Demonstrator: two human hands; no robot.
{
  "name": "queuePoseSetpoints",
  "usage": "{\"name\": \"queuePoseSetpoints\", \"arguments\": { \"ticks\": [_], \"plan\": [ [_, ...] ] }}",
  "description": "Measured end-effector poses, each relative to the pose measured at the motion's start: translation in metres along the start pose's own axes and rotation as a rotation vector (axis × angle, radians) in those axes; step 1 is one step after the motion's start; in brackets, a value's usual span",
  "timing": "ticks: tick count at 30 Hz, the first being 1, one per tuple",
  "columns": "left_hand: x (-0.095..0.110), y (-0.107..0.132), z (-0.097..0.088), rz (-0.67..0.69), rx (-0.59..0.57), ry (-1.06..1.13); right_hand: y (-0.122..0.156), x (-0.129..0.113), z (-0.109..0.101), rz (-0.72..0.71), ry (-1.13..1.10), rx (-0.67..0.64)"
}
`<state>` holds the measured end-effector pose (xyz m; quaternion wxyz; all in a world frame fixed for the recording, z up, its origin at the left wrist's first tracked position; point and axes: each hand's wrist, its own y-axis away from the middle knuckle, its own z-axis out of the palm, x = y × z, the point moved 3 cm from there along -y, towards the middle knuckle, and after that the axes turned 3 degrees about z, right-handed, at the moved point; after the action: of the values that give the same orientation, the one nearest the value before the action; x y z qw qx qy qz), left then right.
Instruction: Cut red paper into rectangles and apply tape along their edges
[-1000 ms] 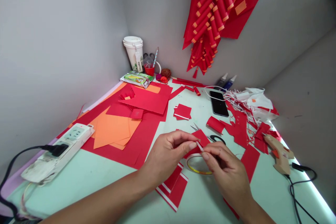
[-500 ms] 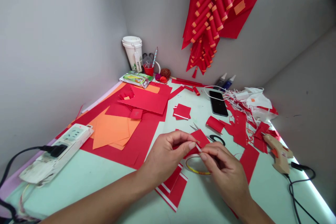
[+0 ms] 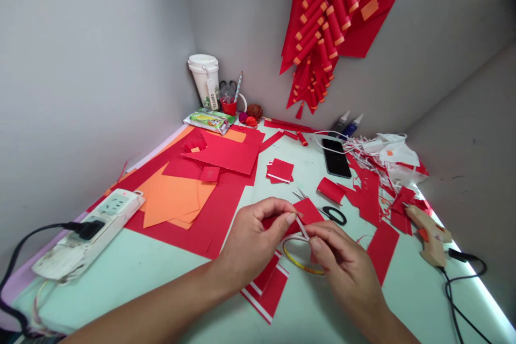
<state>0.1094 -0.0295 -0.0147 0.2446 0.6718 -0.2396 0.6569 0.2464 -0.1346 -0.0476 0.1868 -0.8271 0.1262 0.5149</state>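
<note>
Between my two hands runs a narrow white strip of double-sided tape [image 3: 302, 226]. My left hand [image 3: 252, 242] pinches its upper end between thumb and forefinger, and my right hand [image 3: 350, 269] pinches the lower end. Beside my right fingers is the tape roll [image 3: 303, 267], a thin ring with a yellow inner side, partly covered by that hand. Red paper pieces with white tape strips [image 3: 274, 291] lie under my left wrist. Another red paper piece [image 3: 308, 210] lies just behind my fingertips, next to the black-handled scissors [image 3: 334, 215].
A power strip [image 3: 91, 239] lies at left, near orange sheets [image 3: 171, 201] and large red paper [image 3: 177, 239]. Behind stand a coffee cup [image 3: 203, 78] and a phone [image 3: 336, 157]. A glue gun [image 3: 431, 236] with its cord is at right. Red firecracker decorations [image 3: 322, 27] hang on the wall.
My fingers have moved slightly apart, and more of the white tape strip shows between them. The roll has shifted a little to the left.
</note>
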Motion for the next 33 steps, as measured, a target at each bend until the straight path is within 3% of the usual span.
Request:
{"name": "queuePoseSetpoints", "arguments": {
  "ticks": [7,11,20,33],
  "plan": [
    [0.001,0.003,-0.003,0.167,0.071,-0.240,0.006,-0.011,0.007,0.389,-0.162,0.022],
    [0.002,0.001,-0.007,0.181,0.127,-0.235,0.005,-0.012,0.009,0.484,-0.238,0.050],
    [0.006,-0.004,-0.015,0.047,0.156,-0.122,0.006,-0.007,0.008,0.392,-0.128,-0.010],
    [0.001,-0.006,-0.013,-0.106,0.117,0.158,0.003,-0.010,0.004,0.220,0.000,0.064]
  ]
}}
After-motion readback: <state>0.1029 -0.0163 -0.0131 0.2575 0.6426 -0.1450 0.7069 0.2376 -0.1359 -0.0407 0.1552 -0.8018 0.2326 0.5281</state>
